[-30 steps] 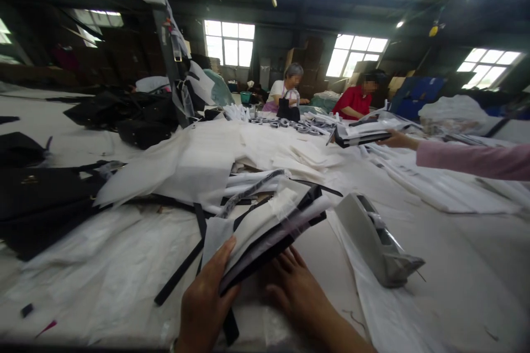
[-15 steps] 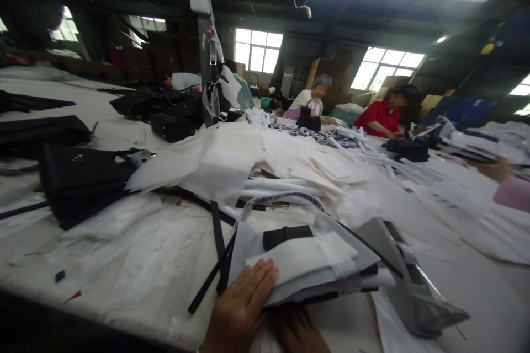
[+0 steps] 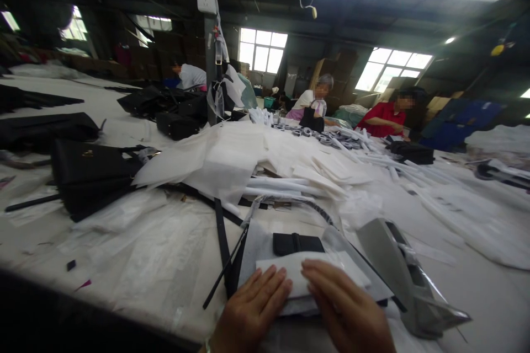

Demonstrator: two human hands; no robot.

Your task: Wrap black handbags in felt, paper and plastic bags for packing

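Note:
A handbag with a black strap tab (image 3: 296, 244) lies before me, mostly covered by white wrapping sheets (image 3: 285, 270). Its raised handle (image 3: 308, 201) is wound in clear plastic. My left hand (image 3: 259, 309) rests flat on the near left part of the sheet, fingers stretched out. Beside it, my right hand (image 3: 345, 300) lies on the same sheet with fingers extended. The bag's near underside is hidden behind both hands. Just right of the bag stands a grey tape dispenser (image 3: 393, 265).
A black handbag (image 3: 93, 174) with a gold emblem sits at the left. White sheets (image 3: 232, 146) are heaped beyond the work, in front of a post (image 3: 210, 60). Co-workers, one in a red shirt (image 3: 381, 121), work across the table (image 3: 136, 292). Several black bags (image 3: 178, 116) lie farther back.
My right hand has come from under the bag's near edge to the top of the white sheet. My left hand stays on the sheet. A co-worker's pink sleeve and hand have left the right side.

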